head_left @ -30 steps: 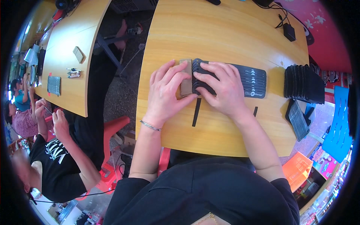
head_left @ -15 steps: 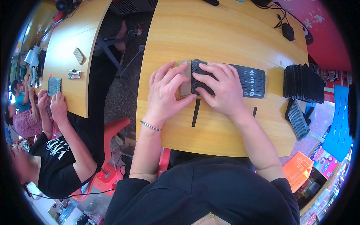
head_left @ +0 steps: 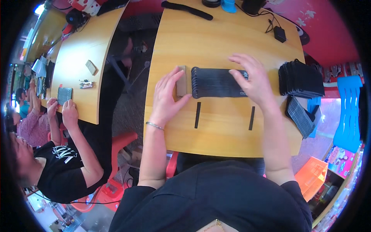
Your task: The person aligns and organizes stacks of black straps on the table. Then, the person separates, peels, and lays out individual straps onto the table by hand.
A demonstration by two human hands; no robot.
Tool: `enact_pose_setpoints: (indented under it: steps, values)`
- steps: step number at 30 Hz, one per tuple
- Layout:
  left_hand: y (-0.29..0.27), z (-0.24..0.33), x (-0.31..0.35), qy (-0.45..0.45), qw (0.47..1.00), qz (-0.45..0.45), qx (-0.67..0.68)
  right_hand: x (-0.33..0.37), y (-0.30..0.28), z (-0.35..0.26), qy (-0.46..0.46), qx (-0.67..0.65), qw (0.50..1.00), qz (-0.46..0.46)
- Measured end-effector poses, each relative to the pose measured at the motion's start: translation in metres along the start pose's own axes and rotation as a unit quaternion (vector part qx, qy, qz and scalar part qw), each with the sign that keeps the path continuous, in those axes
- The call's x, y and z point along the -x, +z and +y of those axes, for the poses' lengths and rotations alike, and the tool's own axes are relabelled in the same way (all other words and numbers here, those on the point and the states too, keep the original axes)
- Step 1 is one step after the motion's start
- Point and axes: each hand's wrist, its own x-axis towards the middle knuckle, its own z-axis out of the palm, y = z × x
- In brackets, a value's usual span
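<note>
A row of flat black strips [head_left: 220, 81] lies overlapped in a fan on the wooden table in front of me. Their rounded ends with small holes line up at the left, and pale print shows near the right end. Beside those ends stands a brown cardboard-like block [head_left: 181, 80]. My left hand [head_left: 167, 94] rests along the block's left side, fingers stretched out and thumb below it. Over the right end of the strips is my right hand [head_left: 254, 81], its thumb and fingers apart and holding nothing; it hides part of that end.
Two short black bars [head_left: 198, 115] lie on the table nearer me. Stacked black bundles [head_left: 300, 79] sit at the right edge, with grey striped pieces [head_left: 299, 116] below. A black strap [head_left: 187, 10] and a charger [head_left: 279, 34] lie farther back. Another person [head_left: 62, 166] works at the left table.
Both hands have come off the strips' rounded ends. My right hand has moved right and opened; my left stays by the block. The view has shifted slightly.
</note>
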Motion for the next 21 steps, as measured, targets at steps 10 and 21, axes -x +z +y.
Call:
enact_pose_setpoints:
  steps: [10,21]
  values:
    - [0.008,-0.006,0.002,0.038,0.994,0.098,-0.014,0.048,-0.021,0.013,0.181,0.152,0.972,0.002]
    - [0.008,0.111,0.0,0.0,0.965,-0.029,0.26,0.115,-0.124,-0.055,0.048,-0.026,0.998,0.018]
